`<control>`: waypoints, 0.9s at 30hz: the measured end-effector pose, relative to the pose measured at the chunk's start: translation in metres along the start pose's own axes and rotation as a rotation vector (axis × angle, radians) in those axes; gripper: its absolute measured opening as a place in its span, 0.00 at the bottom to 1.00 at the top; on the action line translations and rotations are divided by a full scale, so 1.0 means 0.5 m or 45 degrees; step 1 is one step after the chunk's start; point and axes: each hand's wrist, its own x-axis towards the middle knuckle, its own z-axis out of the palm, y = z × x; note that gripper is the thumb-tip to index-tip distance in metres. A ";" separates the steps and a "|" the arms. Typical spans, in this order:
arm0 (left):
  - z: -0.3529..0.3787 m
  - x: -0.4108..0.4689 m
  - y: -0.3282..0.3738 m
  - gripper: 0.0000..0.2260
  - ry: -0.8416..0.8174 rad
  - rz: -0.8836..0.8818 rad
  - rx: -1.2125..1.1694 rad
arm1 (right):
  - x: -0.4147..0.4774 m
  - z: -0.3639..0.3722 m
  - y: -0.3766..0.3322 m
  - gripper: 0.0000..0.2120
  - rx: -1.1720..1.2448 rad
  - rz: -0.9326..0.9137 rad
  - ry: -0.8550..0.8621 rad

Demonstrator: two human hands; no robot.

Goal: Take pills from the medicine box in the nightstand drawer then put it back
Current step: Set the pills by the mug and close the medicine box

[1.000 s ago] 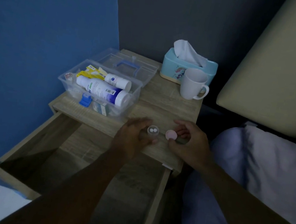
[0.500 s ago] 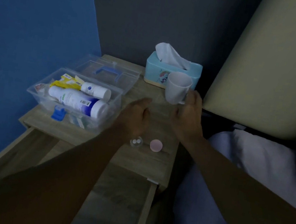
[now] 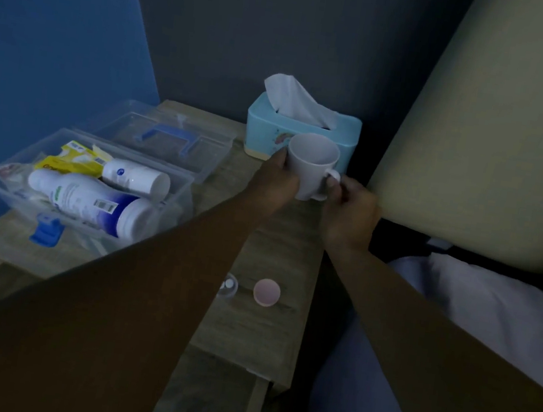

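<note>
Both hands, left (image 3: 278, 181) and right (image 3: 350, 202), now grip the mug (image 3: 311, 166), leaving the pills (image 3: 228, 284) uncapped — I'd guess water comes next.

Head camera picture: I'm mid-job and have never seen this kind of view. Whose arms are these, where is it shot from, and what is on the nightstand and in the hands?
No machine here: a person's bare arms, filmed from a head-worn camera looking down. Both hands hold a white mug: left hand on its side, right hand at the handle. On the nightstand sit an open clear medicine box with bottles, a tissue box, a small clear cup with two pills and a pink cap.
</note>
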 end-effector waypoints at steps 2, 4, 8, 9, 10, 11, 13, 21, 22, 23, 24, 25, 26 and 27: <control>-0.002 -0.004 -0.001 0.22 0.027 0.011 -0.046 | 0.000 -0.004 -0.001 0.11 0.055 -0.011 -0.002; -0.013 -0.015 -0.005 0.22 0.051 0.013 -0.055 | -0.005 -0.006 -0.002 0.10 0.066 -0.030 -0.002; -0.049 -0.060 -0.021 0.24 0.037 0.054 -0.040 | -0.029 -0.012 -0.014 0.08 0.071 -0.078 -0.032; -0.058 -0.073 -0.024 0.24 0.048 0.060 -0.043 | -0.037 -0.014 -0.018 0.07 0.072 -0.106 -0.043; -0.066 -0.086 -0.026 0.23 0.067 0.068 -0.049 | -0.045 -0.015 -0.022 0.07 0.066 -0.137 -0.056; -0.074 -0.100 -0.026 0.22 0.084 0.082 -0.056 | -0.054 -0.017 -0.025 0.07 0.057 -0.165 -0.071; -0.088 -0.131 -0.024 0.21 0.096 0.117 -0.078 | -0.072 -0.023 -0.031 0.08 0.039 -0.196 -0.104; -0.112 -0.250 -0.003 0.21 0.068 0.134 -0.142 | -0.139 -0.069 -0.045 0.08 0.132 -0.264 -0.194; -0.111 -0.258 -0.001 0.22 0.081 0.125 -0.131 | -0.144 -0.072 -0.044 0.08 0.131 -0.267 -0.196; -0.112 -0.265 0.001 0.22 0.090 0.117 -0.120 | -0.149 -0.075 -0.043 0.07 0.132 -0.264 -0.203; -0.111 -0.273 0.001 0.23 0.090 0.109 -0.114 | -0.153 -0.078 -0.042 0.07 0.136 -0.261 -0.211; -0.110 -0.279 0.000 0.23 0.085 0.102 -0.109 | -0.156 -0.080 -0.040 0.07 0.144 -0.260 -0.220; -0.109 -0.283 -0.002 0.23 0.084 0.092 -0.096 | -0.159 -0.081 -0.038 0.07 0.148 -0.263 -0.228; -0.109 -0.288 -0.004 0.22 0.094 0.080 -0.068 | -0.163 -0.082 -0.037 0.07 0.141 -0.269 -0.238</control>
